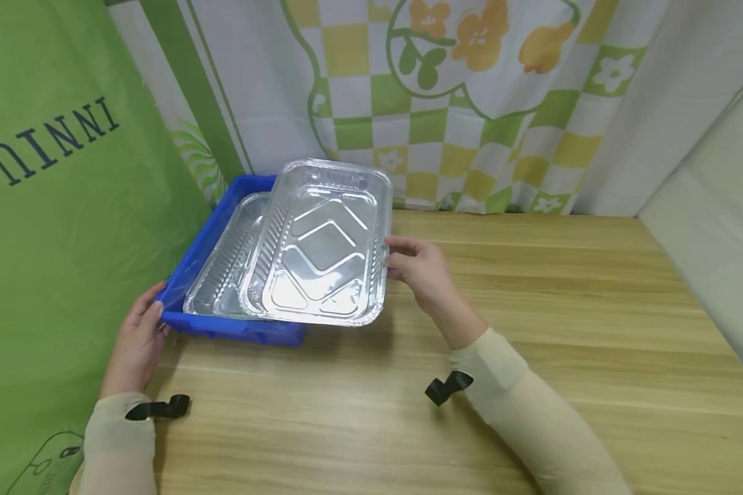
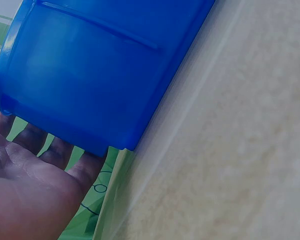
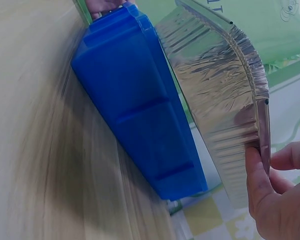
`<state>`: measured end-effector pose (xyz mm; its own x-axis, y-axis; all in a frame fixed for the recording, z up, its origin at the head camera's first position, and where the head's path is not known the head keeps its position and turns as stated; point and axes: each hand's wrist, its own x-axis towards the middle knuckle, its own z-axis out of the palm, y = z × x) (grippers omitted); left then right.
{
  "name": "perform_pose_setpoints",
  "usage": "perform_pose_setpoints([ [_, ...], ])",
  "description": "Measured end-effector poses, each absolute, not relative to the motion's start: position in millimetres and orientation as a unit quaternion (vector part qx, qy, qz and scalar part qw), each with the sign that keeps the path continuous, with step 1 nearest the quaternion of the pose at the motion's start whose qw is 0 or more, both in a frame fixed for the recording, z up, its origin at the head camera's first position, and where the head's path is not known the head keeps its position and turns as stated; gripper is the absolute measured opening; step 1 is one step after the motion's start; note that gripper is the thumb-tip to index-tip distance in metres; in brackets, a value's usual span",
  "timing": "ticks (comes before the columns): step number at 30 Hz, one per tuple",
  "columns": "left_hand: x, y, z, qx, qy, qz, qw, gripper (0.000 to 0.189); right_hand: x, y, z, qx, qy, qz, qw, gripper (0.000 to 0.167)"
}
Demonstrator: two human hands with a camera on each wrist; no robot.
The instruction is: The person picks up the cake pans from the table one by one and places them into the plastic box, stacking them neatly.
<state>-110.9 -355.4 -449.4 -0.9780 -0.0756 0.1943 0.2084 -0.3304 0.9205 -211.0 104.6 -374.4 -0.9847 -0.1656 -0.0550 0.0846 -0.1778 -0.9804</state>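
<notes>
My right hand [image 1: 422, 269] pinches the right rim of a foil tray [image 1: 328, 237], thumb and fingers on either side of the edge. That tray is raised and tilted above the right part of a blue plastic bin [image 1: 223, 324]. Inside the bin lies another foil tray [image 1: 223, 258], partly covered by the raised one. At the bin's front left corner, my left hand [image 1: 139, 337] grips the rim with the thumb on top. In the left wrist view the fingers [image 2: 60, 150] reach along the bin's wall. The right wrist view shows the raised tray's ribbed side [image 3: 215, 90].
The bin stands on a wooden table [image 1: 532, 309], against a green cloth [image 1: 56, 227] on the left. A patterned curtain [image 1: 458, 137] hangs along the back edge. A pale wall or cloth [image 1: 718, 192] borders the table on the right.
</notes>
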Motion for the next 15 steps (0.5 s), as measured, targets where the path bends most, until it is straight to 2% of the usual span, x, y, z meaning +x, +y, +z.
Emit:
perform_pose_setpoints([
  [15,-109.1,-356.4,-448.0,-0.044,-0.597,-0.796,0.087,0.049,-220.4,58.0,-365.5,-0.036,0.618,-0.781,0.087,0.040],
])
